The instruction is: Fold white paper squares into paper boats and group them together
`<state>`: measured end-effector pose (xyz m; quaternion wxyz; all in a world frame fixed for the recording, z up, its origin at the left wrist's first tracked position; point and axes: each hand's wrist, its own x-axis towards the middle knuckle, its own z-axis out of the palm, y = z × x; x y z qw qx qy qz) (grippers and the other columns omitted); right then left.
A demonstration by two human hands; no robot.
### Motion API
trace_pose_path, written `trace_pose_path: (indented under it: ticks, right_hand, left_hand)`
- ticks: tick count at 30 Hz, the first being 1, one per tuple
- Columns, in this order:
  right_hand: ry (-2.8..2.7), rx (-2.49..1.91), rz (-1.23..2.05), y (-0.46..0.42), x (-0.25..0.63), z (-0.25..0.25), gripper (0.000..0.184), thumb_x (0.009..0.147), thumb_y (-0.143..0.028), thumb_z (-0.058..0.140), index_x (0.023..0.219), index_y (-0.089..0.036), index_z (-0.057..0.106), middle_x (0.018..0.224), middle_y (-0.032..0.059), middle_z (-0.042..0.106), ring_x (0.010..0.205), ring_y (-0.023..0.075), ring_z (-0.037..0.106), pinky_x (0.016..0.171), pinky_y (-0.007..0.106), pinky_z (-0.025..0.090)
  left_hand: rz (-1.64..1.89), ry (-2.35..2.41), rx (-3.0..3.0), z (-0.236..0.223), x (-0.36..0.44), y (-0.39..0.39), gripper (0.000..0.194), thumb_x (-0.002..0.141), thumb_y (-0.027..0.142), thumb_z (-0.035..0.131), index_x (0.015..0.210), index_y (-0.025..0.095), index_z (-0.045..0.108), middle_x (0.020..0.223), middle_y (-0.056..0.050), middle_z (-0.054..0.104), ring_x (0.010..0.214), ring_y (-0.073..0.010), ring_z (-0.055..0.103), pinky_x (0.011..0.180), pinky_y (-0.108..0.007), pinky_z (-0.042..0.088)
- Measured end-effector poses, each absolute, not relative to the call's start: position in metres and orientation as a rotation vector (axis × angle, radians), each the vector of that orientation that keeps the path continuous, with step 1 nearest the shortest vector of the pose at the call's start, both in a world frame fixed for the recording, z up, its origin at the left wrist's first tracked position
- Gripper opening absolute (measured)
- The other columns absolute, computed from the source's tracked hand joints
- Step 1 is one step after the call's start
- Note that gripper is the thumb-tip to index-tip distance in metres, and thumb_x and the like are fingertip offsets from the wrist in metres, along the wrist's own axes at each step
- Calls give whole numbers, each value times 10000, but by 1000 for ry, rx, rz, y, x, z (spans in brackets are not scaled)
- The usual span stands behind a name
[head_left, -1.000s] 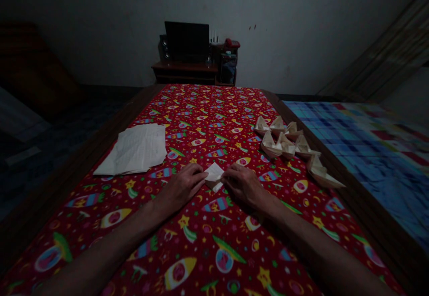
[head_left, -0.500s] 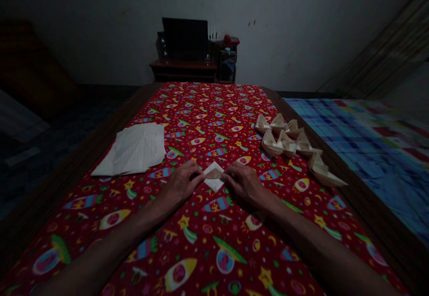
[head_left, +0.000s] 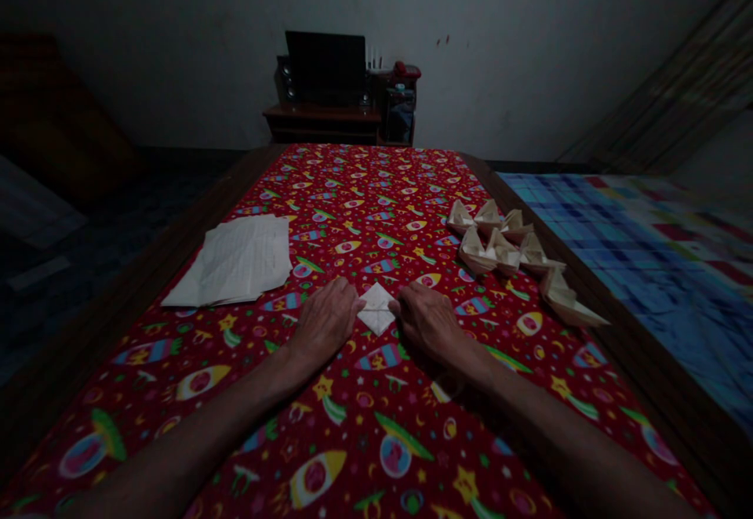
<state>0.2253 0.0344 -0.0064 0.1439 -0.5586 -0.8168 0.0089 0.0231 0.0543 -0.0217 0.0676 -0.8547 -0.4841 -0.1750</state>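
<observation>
A small diamond of folded paper (head_left: 377, 311) lies on the red patterned cloth, whitish, with a crease across its middle. My left hand (head_left: 330, 315) pinches its left corner, fingers curled and closed. At the opposite corner my right hand (head_left: 428, 319) grips in the same way, thumb and fingertips on the edge. The fingertips of both hands are partly hidden by the knuckles.
A stack of paper sheets (head_left: 241, 260) rests to the left. Several folded paper boats (head_left: 497, 248) stand at the right edge of the cloth (head_left: 376, 190). Beyond the table are a dark monitor (head_left: 325, 67) on a desk and a red telephone (head_left: 405, 70).
The brownish opening across the middle of the folded paper has closed to a thin crease. Both hands have rolled inward slightly, their fingers more curled at the corners.
</observation>
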Motion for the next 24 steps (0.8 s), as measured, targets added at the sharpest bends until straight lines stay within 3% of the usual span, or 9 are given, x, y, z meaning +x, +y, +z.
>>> trace_pose_path:
  ticks: [9, 17, 24]
  right_hand:
    - [-2446, -1681, 14, 38, 223, -1, 216, 916, -286, 411, 863, -156, 575, 816, 54, 601, 710, 153, 508, 593, 279, 240]
    - [-2449, -1682, 16, 40, 224, -4, 223, 916, -293, 402, 859, -162, 573, 825, 54, 608, 721, 155, 526, 586, 281, 236]
    - [-2442, -1672, 10, 41, 224, -5, 220, 913, -308, 414, 843, -170, 571, 821, 46, 608, 705, 148, 519, 577, 279, 228]
  left_hand:
    - [-424, -1509, -2569, -11, 25, 53, 201, 926, 310, 425, 808, 184, 529, 778, -28, 576, 748, -177, 551, 647, -286, 373]
    - [-800, -1605, -2889, -11, 11, 61, 296, 941, 290, 344, 774, 182, 562, 768, -17, 582, 738, -156, 556, 659, -261, 400]
    - [-893, -1625, -3076, -2, 3, 62, 144, 832, 275, 501, 804, 179, 605, 820, -30, 607, 778, -168, 569, 703, -277, 442]
